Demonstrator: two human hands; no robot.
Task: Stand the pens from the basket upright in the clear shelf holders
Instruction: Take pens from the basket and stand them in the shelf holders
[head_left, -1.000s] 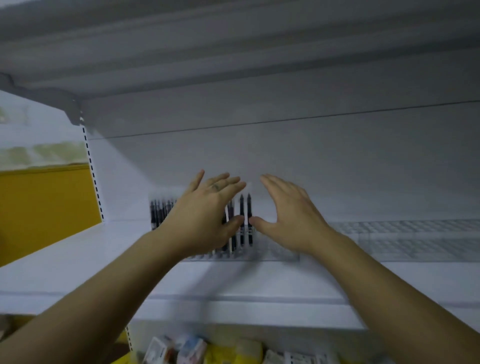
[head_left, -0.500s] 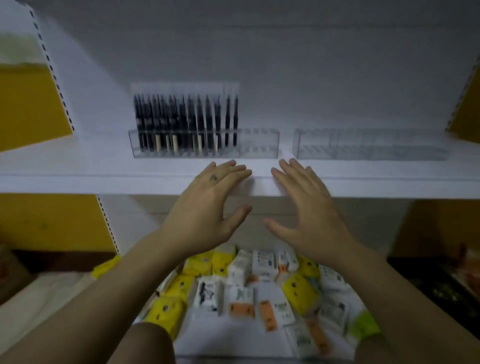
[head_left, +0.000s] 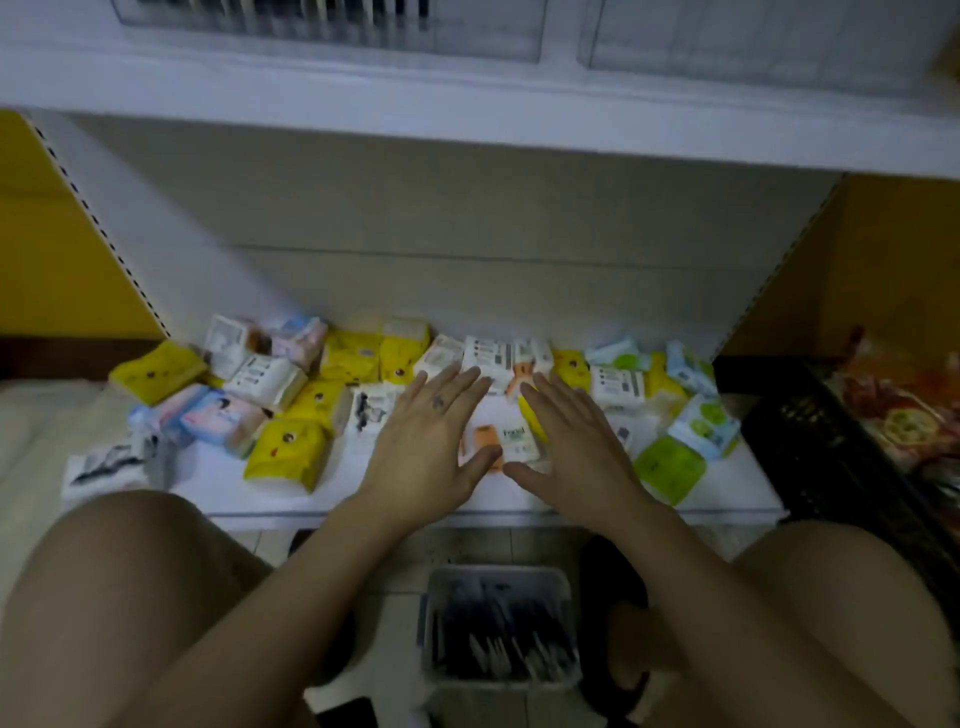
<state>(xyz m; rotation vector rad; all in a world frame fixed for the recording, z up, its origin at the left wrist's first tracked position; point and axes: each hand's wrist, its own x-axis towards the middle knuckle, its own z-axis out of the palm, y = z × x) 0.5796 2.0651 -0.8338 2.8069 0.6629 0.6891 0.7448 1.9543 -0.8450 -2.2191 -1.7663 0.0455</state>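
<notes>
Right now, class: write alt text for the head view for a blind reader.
The left hand and right hand, open and empty, hover over a low shelf strewn with packets; a basket of pens sits on the floor.

The left hand (head_left: 423, 447) carries a small dark mark (head_left: 439, 401) near its knuckles. Both forearms (head_left: 291, 587) and knees (head_left: 119, 587) are bare.

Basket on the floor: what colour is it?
Pale grey basket, filled with dark pens; head view shows it best.

Dim light, motion blur, wide-angle edge bending
</notes>
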